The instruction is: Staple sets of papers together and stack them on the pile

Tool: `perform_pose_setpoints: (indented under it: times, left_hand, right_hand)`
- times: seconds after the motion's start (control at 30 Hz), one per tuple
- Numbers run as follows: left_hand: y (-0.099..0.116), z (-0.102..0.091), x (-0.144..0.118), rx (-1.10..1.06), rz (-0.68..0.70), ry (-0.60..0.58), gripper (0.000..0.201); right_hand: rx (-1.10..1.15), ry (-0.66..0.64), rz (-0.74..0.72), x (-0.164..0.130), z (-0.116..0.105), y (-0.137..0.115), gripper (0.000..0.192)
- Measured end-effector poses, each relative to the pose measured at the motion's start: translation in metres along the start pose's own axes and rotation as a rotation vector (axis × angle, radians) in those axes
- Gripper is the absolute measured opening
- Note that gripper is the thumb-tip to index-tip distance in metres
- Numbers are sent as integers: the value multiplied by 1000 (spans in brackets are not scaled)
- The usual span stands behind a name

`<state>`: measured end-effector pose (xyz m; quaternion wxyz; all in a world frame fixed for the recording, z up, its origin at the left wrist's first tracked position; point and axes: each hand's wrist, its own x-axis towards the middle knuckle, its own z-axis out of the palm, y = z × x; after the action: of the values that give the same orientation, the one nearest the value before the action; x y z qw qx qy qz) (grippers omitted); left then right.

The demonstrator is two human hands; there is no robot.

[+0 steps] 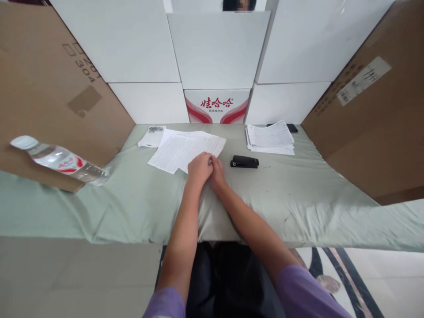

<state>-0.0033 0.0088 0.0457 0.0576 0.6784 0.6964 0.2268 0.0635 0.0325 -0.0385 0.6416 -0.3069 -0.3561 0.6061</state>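
My left hand (199,167) and my right hand (217,173) meet at the near right edge of some printed sheets of paper (185,148). The fingers of both are curled and pressed together, touching each other. A small greyish spot shows between the fingertips, and whatever they pinch is hidden. Overlapping and fanned unevenly, the sheets lie on the cloth. Just right of my right hand rests a black stapler (244,162), which neither hand touches.
Behind the stapler is a stack of printed sheets (270,138), with a dark phone-like object (292,128) partly under it. A small white packet (151,136) lies at left. A water bottle (62,161) leans by the left cardboard box (43,88). Another cardboard box (380,123) and white boxes (218,51) enclose the green cloth (265,198).
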Motion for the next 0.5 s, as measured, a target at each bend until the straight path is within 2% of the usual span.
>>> perform_pose_setpoints:
  times: [0.07,0.13,0.2,0.3,0.33,0.43,0.5]
  left_hand:
    - [-1,-4,-2,-59,56,-130,16]
    - [-16,-12,2,-92,47,-163,13]
    - [-40,-18,10,-20,-15,-37,16]
    - [-78,-15,19,96,-143,138,35]
    - [-88,-10,21,119,-186,155,41]
    - [-106,8,25,171,-187,96,61]
    - [-110,17,27,202,-194,74,59]
  right_hand:
    - [52,146,-9,6,-4,3,26]
    - [93,240,13,10,-6,7,21]
    - [101,281,22,12,-7,9,20]
    - [43,314,-58,9,-6,6,21]
    - [11,327,-95,8,-6,4,22]
    - [-54,370,-160,3,-5,-2,24]
    - [-57,384,-178,1,-4,-6,27]
